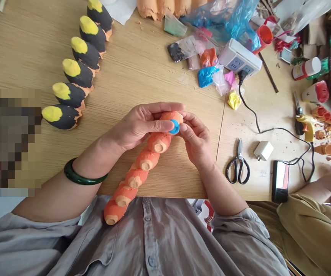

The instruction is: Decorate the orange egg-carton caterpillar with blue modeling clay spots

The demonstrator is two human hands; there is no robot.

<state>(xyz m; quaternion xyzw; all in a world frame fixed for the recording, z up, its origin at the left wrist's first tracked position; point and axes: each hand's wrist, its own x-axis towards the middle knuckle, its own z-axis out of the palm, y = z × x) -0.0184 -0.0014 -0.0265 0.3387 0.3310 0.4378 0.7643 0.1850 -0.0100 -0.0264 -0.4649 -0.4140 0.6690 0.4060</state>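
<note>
An orange-painted strip of egg-carton bumps [148, 159] slants from above the table down over my shirt, each bump with a bare tan tip. My left hand [142, 124] grips its upper end, the thumb pressing a flat blue disc [175, 126] onto the top bump. Fingers of my right hand [195, 136] close round the other side of that bump, with the thumb and forefinger beside the disc's right edge. The disc partly covers the bump, and some of my right fingertips are hidden behind it.
A black-and-yellow bumpy strip [77, 65] lies back left. Colored clay packets [207, 76] surround a power strip [240, 59]. Scissors [238, 165], a white adapter [263, 150], a phone [280, 182] and a yellow glue gun [308, 125] are right. Another person's arm [323, 186] rests at the right edge.
</note>
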